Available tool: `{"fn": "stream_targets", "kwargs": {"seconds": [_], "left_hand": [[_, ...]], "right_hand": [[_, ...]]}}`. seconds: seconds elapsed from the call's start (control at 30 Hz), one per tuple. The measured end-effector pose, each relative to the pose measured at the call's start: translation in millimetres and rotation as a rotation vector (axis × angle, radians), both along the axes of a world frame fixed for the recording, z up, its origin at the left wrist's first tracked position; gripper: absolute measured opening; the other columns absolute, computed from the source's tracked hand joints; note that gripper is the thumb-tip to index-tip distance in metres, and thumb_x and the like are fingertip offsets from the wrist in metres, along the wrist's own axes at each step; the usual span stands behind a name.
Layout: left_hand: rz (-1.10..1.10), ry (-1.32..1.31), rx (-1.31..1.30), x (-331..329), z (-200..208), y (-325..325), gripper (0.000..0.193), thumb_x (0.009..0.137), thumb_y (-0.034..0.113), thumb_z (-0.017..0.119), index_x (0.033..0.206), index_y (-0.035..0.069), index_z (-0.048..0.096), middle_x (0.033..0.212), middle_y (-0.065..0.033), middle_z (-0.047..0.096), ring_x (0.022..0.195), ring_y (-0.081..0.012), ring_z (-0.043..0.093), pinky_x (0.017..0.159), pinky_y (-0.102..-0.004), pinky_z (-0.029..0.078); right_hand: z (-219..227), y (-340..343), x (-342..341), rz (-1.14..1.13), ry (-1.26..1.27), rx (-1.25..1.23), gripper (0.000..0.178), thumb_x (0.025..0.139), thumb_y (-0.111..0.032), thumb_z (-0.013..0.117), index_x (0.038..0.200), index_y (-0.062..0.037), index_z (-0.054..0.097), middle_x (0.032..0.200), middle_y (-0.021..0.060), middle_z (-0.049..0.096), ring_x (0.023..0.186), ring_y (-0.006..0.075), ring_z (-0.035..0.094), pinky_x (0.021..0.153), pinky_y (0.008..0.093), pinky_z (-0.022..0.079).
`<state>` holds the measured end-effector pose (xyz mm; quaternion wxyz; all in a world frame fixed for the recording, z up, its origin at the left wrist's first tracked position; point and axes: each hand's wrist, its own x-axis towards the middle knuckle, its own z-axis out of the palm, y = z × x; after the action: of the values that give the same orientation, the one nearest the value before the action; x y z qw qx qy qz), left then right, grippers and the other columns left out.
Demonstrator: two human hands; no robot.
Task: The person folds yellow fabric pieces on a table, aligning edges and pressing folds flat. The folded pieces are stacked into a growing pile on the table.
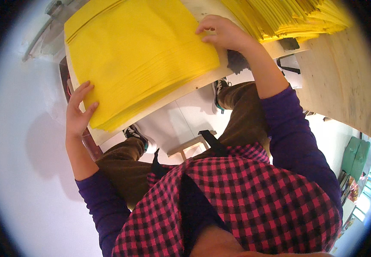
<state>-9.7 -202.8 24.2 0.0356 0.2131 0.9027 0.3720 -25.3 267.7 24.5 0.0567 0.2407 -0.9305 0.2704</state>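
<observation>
A stack of flat yellow fabric-like sheets (138, 47) lies on a pale wooden table (198, 85), its layered edges fanned slightly along the near side. At the left edge of the stack, my left hand (78, 111) has its thumb and fingers apart, with the fingertips on the yellow. My right hand (226, 34) is at the right edge, fingers bent and apart from the thumb, the tips touching or just over the top sheet. Neither hand has anything visibly gripped.
More folded yellow pieces (288, 17) are heaped at the far right. A dark crumpled item (237, 62) hangs at the table edge below my right wrist. A plywood board (339, 81) stands to the right, with a green case (355, 157) beyond. A white wall (35, 158) runs along the left.
</observation>
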Motion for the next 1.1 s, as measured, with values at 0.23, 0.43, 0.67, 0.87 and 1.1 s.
{"fn": "stream_targets", "kwargs": {"seconds": [0.23,0.43,0.67,0.87,1.1], "left_hand": [[0.001,-0.003,0.011,0.2,-0.4,-1.5,0.049,0.070,-0.002,0.068,0.118,0.008,0.061,0.131,-0.0085,0.053,0.127,-0.0238,0.044,0.108,-0.0347,0.031],[0.029,0.031,-0.027,3.2,-0.1,-2.3,0.047,0.071,0.000,0.069,0.117,0.007,0.061,0.129,-0.0093,0.055,0.124,-0.0242,0.046,0.106,-0.0341,0.033],[0.028,0.039,-0.038,1.5,-0.4,-4.4,0.041,0.074,0.006,0.070,0.114,0.009,0.064,0.129,-0.0071,0.056,0.123,-0.0240,0.047,0.105,-0.0344,0.034],[0.015,0.032,-0.038,0.9,-3.8,-8.0,0.040,0.074,0.007,0.069,0.114,0.009,0.064,0.129,-0.0073,0.055,0.123,-0.0239,0.047,0.106,-0.0339,0.033],[0.023,0.004,-0.022,1.8,-0.3,-4.5,0.042,0.073,0.003,0.067,0.114,0.007,0.063,0.130,-0.0083,0.055,0.126,-0.0240,0.045,0.107,-0.0341,0.032]], "right_hand": [[-3.3,-2.7,-0.6,-0.008,0.041,0.026,0.017,0.075,-0.013,0.067,0.089,-0.0036,0.063,0.091,0.0110,0.060,0.090,0.0274,0.059,0.078,0.0354,0.048],[-1.9,-4.8,-1.0,0.017,0.056,-0.003,0.012,0.079,-0.011,0.064,0.087,-0.0026,0.061,0.084,0.0112,0.059,0.081,0.0265,0.059,0.074,0.0342,0.048],[1.4,-4.3,3.1,0.008,0.019,-0.050,0.012,0.080,-0.004,0.063,0.088,-0.0003,0.055,0.085,0.0063,0.055,0.082,0.0181,0.055,0.076,0.0274,0.045],[6.9,-5.9,6.9,0.070,-0.025,-0.119,0.011,0.080,-0.003,0.064,0.087,-0.0001,0.056,0.085,0.0060,0.056,0.084,0.0176,0.056,0.077,0.0267,0.045],[10.0,-5.5,12.9,0.050,-0.033,-0.090,0.010,0.080,-0.005,0.064,0.087,-0.0006,0.057,0.086,0.0059,0.057,0.082,0.0175,0.057,0.077,0.0273,0.046]]}}
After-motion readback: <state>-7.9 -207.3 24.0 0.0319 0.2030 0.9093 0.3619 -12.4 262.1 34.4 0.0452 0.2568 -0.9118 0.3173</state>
